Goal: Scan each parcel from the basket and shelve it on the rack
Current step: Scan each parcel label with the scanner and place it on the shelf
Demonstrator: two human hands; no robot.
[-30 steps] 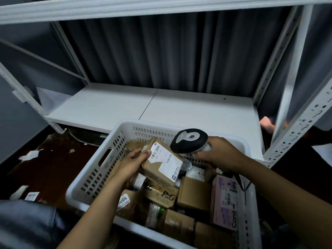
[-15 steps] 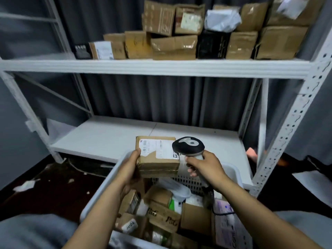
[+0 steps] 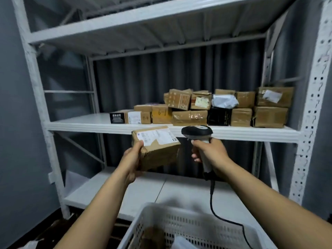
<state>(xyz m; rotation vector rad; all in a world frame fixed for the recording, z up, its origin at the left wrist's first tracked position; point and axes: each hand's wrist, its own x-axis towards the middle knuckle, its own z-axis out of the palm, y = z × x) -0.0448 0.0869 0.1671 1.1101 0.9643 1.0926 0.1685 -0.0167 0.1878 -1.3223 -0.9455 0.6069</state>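
Observation:
My left hand [image 3: 132, 159] grips a small brown cardboard parcel [image 3: 158, 150] by its left end, white label facing up, raised just below the middle shelf edge. Right beside it, my right hand [image 3: 209, 152] holds a handheld barcode scanner [image 3: 196, 132] by its grip, black head pointing toward the parcel; its cable [image 3: 215, 211] hangs down toward the basket. The white slotted basket [image 3: 179, 223] sits at the bottom of the view, its contents mostly out of sight. The white metal rack [image 3: 179, 131] stands in front of me.
Several shelved cardboard parcels [image 3: 215, 108] fill the right half of the middle shelf; its left part [image 3: 80, 119] is bare. The bottom shelf [image 3: 143, 191] lies behind the basket. A perforated upright [image 3: 309, 123] stands at right, a grey wall at left.
My view has tilted up from the basket to the middle shelf. Both hands rose with the parcel and scanner, out of the basket to shelf height.

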